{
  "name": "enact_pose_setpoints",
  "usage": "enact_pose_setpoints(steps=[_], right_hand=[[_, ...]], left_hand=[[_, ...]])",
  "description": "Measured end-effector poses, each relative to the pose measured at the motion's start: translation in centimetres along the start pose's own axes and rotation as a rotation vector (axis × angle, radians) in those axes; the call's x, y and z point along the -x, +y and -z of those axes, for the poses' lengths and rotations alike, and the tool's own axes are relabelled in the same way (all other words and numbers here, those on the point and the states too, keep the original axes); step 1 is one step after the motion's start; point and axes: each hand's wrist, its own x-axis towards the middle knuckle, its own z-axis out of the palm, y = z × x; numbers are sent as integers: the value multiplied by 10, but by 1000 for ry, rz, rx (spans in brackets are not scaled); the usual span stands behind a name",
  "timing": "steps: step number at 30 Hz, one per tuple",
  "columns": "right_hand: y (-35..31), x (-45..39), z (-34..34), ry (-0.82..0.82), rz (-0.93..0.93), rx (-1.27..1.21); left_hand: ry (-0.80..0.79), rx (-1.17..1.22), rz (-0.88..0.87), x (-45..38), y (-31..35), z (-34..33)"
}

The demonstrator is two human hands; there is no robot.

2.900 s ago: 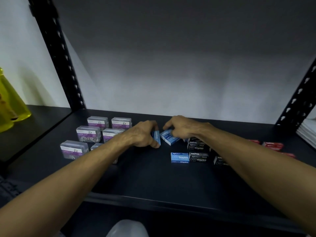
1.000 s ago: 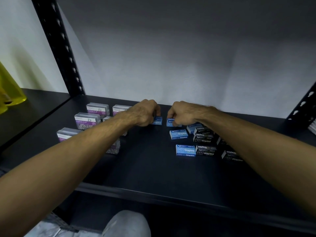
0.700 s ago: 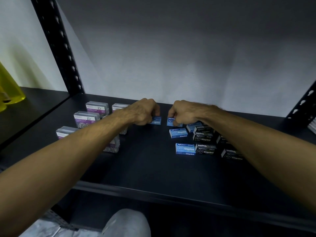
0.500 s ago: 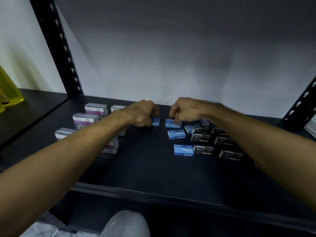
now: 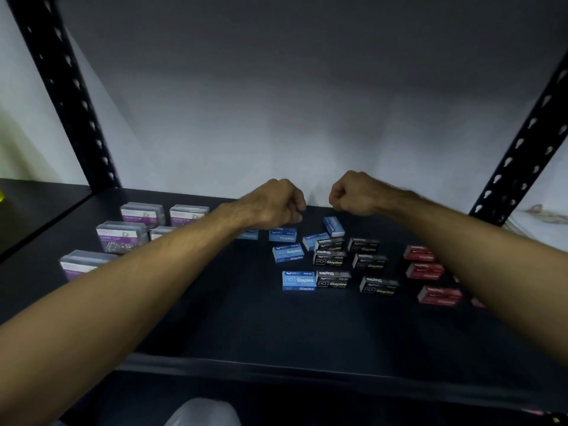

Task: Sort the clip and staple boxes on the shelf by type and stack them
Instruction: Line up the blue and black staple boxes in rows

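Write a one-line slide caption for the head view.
Both hands, left and right, hover curled above blue staple boxes on a dark shelf, paper clip boxes to the left.

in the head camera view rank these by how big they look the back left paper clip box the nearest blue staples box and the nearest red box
1. Back-left paper clip box, clearly largest.
2. Nearest blue staples box and nearest red box look about alike; the red one is blurred, so I won't rank them.

Both the left hand [image 5: 272, 202] and right hand [image 5: 353, 193] hover curled and empty at frame centre above blue staple boxes [image 5: 288, 253], with black staple boxes [image 5: 368, 261] right and paper clip boxes [image 5: 121, 236] left on the shelf [image 5: 246, 327].
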Motion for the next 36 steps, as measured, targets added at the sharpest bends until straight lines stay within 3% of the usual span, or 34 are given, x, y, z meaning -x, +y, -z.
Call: enact_pose_setpoints(steps=[13, 26, 36], right_hand=[[26, -19, -39, -36, -229, -29], [24, -18, -38, -61, -221, -79], [35, -16, -41, 17, -232, -171]], left_hand=[[-233, -104, -3, -47, 14, -34], [-376, -137, 29, -57, 18, -40], [-302, -153, -3, -64, 17, -44]])
